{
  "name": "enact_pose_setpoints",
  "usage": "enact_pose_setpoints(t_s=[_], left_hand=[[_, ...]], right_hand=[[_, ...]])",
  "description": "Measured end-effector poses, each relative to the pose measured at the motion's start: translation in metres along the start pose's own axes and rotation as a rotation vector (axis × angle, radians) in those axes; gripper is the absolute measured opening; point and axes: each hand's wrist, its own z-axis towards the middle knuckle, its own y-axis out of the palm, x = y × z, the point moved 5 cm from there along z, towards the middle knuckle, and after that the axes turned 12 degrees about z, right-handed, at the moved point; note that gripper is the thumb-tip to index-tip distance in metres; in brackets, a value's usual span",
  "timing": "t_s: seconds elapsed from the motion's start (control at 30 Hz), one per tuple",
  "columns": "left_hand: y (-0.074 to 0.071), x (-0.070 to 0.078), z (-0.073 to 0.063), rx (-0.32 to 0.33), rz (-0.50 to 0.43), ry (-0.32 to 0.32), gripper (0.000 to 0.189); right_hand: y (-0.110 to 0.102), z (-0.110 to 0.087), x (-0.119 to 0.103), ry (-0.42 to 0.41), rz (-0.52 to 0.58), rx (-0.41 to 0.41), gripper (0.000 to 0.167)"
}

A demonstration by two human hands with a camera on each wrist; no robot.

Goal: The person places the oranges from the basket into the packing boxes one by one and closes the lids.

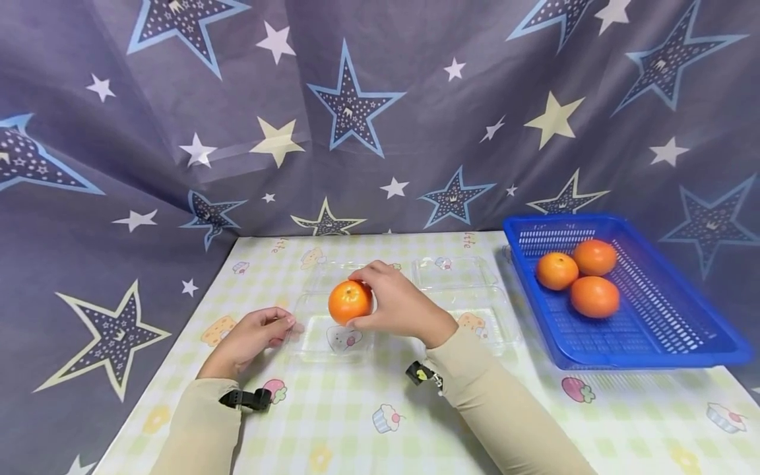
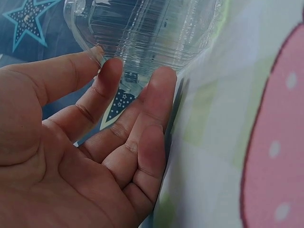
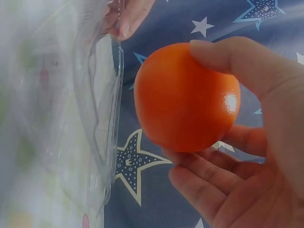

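Note:
In the head view my right hand (image 1: pixel 404 307) holds an orange (image 1: pixel 349 303) between thumb and fingers, above a clear plastic container (image 1: pixel 317 359). The right wrist view shows the thumb on one side of the orange (image 3: pixel 183 99) and fingers on the opposite side. At the container's left edge is my left hand (image 1: pixel 255 338). Seen from the left wrist, thumb and index finger pinch the rim of the clear container (image 2: pixel 142 42), while the other fingers curve beside its wall.
Another clear plastic container (image 1: pixel 505 330) lies to the right. Beyond it stands a blue basket (image 1: pixel 653 359) with three oranges (image 1: pixel 595 297) inside. A patterned cloth (image 1: pixel 332 422) covers the table, and a star-print curtain (image 1: pixel 415 132) hangs behind.

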Motion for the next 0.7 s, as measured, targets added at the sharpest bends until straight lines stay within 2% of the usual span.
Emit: enact_pose_setpoints(t_s=[0.2, 0.47, 0.7], left_hand=[[0.000, -0.002, -0.001, 0.005, -0.002, -0.030, 0.041], [0.002, 0.001, 0.005, -0.004, -0.009, -0.019, 0.041], [0.001, -0.002, 0.001, 0.006, 0.009, -0.027, 0.040]], right_hand=[[0.010, 0.003, -0.004, 0.000, 0.017, 0.009, 0.063], [0.021, 0.003, 0.001, 0.014, 0.002, 0.004, 0.066], [0.039, 0.004, -0.001, 0.031, -0.005, -0.017, 0.070]])
